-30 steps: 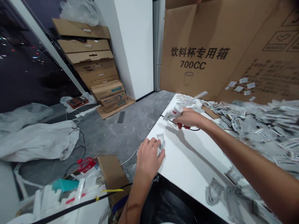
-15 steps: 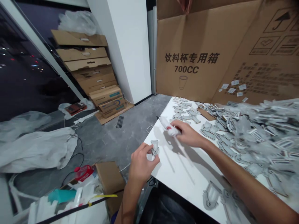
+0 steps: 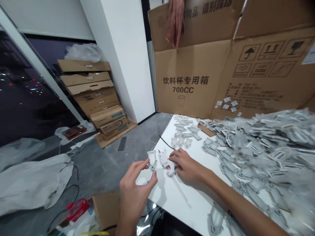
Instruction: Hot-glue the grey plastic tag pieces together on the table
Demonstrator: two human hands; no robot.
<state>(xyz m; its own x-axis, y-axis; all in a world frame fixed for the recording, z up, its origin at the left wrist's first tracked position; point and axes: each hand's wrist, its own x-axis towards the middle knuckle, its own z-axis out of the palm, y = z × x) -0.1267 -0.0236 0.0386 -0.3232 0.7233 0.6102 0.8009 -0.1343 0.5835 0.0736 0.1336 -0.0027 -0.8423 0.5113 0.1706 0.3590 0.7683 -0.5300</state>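
My left hand pinches a small pale grey, U-shaped plastic piece between thumb and fingers, above the near left edge of the white table. My right hand is closed about the handle side of a white hot glue gun, low at the table top; its handle is hidden by the fingers. A long clear glue stick pokes out of the gun's rear. Close beyond the right hand, several similar grey pieces lie in a row.
A large heap of similar pieces and clear plastic bags covers the table's right side. Behind it stands a big cardboard box. More pieces lie at the near edge. Stacked flat cartons and a filled bin with a red bottle are at left.
The glue gun has come down and turned flatter, nearer the left hand. The left hand has raised its piece and tilted it upright. The view has shifted, showing more of the box.
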